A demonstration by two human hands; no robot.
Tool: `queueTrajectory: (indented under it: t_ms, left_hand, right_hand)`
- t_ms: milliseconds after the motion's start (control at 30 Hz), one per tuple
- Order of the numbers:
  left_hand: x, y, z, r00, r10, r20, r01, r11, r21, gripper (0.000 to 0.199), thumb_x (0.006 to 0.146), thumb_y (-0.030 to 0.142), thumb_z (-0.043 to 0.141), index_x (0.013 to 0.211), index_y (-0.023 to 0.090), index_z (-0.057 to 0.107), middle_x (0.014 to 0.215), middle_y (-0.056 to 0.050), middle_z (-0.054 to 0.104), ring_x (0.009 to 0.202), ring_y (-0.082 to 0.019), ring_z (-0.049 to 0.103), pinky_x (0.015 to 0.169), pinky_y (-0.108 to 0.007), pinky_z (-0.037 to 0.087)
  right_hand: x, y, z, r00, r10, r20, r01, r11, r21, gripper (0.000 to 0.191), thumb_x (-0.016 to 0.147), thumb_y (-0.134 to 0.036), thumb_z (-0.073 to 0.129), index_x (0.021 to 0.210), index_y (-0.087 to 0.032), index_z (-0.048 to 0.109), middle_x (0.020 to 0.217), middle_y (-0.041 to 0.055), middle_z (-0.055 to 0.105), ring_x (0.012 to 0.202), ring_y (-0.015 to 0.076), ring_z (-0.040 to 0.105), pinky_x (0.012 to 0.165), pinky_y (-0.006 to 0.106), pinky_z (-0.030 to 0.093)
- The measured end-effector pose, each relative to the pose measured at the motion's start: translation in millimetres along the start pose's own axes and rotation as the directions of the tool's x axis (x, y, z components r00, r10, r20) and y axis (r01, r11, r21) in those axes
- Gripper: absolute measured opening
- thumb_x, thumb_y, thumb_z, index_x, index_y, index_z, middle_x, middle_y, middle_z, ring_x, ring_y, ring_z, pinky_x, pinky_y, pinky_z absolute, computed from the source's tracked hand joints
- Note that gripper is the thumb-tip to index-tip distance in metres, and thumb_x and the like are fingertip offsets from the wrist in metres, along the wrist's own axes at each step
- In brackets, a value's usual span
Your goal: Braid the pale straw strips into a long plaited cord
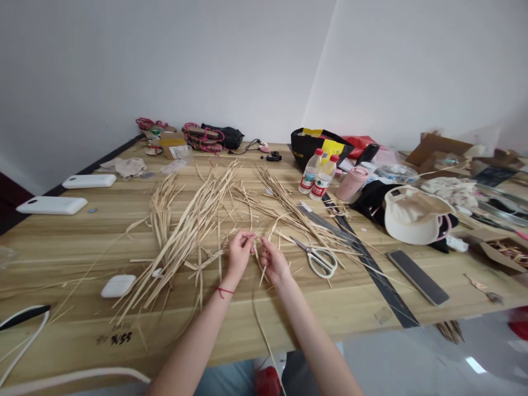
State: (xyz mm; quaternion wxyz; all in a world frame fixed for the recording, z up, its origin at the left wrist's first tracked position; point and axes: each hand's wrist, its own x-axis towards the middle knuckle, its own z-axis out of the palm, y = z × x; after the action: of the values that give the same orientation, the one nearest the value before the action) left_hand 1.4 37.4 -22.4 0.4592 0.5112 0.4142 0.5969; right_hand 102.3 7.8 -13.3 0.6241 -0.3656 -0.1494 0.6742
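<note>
Mid-table: left hand (240,252), right hand (274,263) pinch pale straw weave (257,243)
Axis: finger-hidden; long straw strand (266,343) points wearerward
Brown cardboard box (498,263): brownish bits (510,250) inside

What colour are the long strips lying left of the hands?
Pale tan; the strips show best in the head view.

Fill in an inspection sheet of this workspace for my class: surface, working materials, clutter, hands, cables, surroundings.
Surface: wood-grain table, partly covered.
Working materials: pale strips in loose bundles; scissors lying to the right.
Clutter: two bottles, cream cap, pink cup.
Hands: left hand and right hand pinch a small strip piece; its detail is unclear.
Cables: thin dark cord at the back.
Surroundings: pale wall behind, shiny floor below.
</note>
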Motion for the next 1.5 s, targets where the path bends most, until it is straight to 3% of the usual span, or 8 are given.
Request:
queueTrajectory:
  t_ms: [200, 500, 933, 1133, 1500]
  left_hand:
    - [-0.9, -2.8, 0.6, 1.0, 0.006, 0.015, -0.006, 1.0, 0.026, 0.02, 0.074, 0.033, 0.066, 0.081, 0.016, 0.058, 0.066, 0.001, 0.06, 0.046, -0.007, 0.05, 0.044, -0.018, 0.041]
    - [-1.6, -2.8, 0.6, 0.996, -0.021, 0.083, 0.022, 1.0, -0.013, 0.02, 0.075, 0.033, 0.066, 0.081, 0.016, 0.057, 0.064, 0.001, 0.06, 0.046, -0.008, 0.051, 0.043, -0.019, 0.041]
    - [-1.6, 2.8, 2.4, 0.993, -0.049, 0.112, 0.053, 0.998, -0.033, 0.022, 0.074, 0.034, 0.067, 0.08, 0.015, 0.057, 0.06, 0.003, 0.057, 0.045, -0.008, 0.05, 0.042, -0.018, 0.04]
    - [-2.4, 2.5, 3.9, 0.991, -0.065, 0.113, 0.07, 0.997, -0.039, 0.023, 0.073, 0.035, 0.068, 0.081, 0.015, 0.058, 0.07, -0.001, 0.062, 0.05, -0.009, 0.054, 0.044, -0.019, 0.044]
    - [-1.7, -0.7, 2.1, 0.994, -0.043, 0.096, 0.049, 0.997, -0.059, 0.021, 0.073, 0.032, 0.067, 0.078, 0.015, 0.057, 0.062, 0.002, 0.059, 0.047, -0.008, 0.052, 0.045, -0.019, 0.043]
  right_hand:
    - [-3.5, 4.6, 2.0, 0.994, -0.089, -0.068, 0.084, 0.993, -0.079, 0.031, 0.054, -0.034, 0.081, 0.072, -0.015, 0.063, 0.04, -0.0112, 0.034, 0.036, 0.003, 0.022, 0.032, 0.017, 0.015]
    - [-10.0, 4.7, 9.9, 0.971, -0.213, -0.11, 0.195, 0.969, -0.154, 0.034, 0.059, -0.039, 0.076, 0.08, -0.016, 0.063, 0.038, -0.0121, 0.035, 0.033, 0.0029, 0.021, 0.032, 0.019, 0.013]
    - [-10.8, 5.9, 9.3, 0.952, -0.27, -0.147, 0.241, 0.952, -0.187, 0.035, 0.058, -0.041, 0.077, 0.079, -0.016, 0.063, 0.036, -0.0123, 0.035, 0.031, 0.0037, 0.024, 0.032, 0.019, 0.014]
    - [-10.9, 6.2, 12.4, 0.929, -0.314, -0.197, 0.277, 0.941, -0.195, 0.034, 0.057, -0.042, 0.077, 0.074, -0.017, 0.061, 0.036, -0.0113, 0.038, 0.032, 0.004, 0.027, 0.033, 0.019, 0.017]
    - [-7.4, 10.8, 9.5, 0.932, -0.319, -0.17, 0.283, 0.937, -0.205, 0.037, 0.056, -0.044, 0.077, 0.071, -0.016, 0.058, 0.036, -0.0113, 0.039, 0.032, 0.0031, 0.026, 0.034, 0.018, 0.016]
